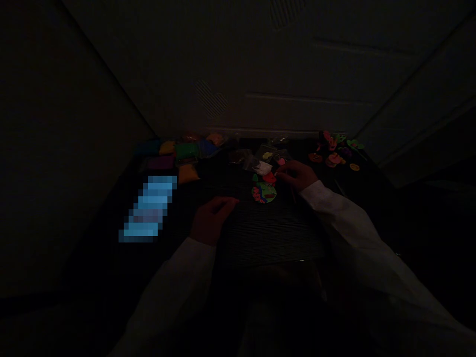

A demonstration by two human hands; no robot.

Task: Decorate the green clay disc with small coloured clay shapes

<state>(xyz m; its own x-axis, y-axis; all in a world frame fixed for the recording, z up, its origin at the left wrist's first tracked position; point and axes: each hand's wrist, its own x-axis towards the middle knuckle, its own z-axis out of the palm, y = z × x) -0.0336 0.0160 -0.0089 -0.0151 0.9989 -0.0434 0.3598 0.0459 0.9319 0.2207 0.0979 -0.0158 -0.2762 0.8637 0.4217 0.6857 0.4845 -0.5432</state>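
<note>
A small round green clay piece [269,189] with red flowers, a blue band and a brown bit lies on the dark table. Just behind it is a red clay lump [269,177], with a small green bit [255,177] to its left. My right hand [300,175] is closed in a pinch beside the red lump; a pale speck shows at its fingertips, too small to name. To the left of the round piece, my left hand [212,220] has thumb and fingers pressed together. Whatever it may hold is hidden in the dim light.
Coloured clay packets, among them a green one [187,150] and an orange one [188,173], lie at the back left. A bright blurred screen [148,210] is left of my left hand. Small bags [264,167] sit behind the round piece. Finished-looking clay shapes [334,158] are back right.
</note>
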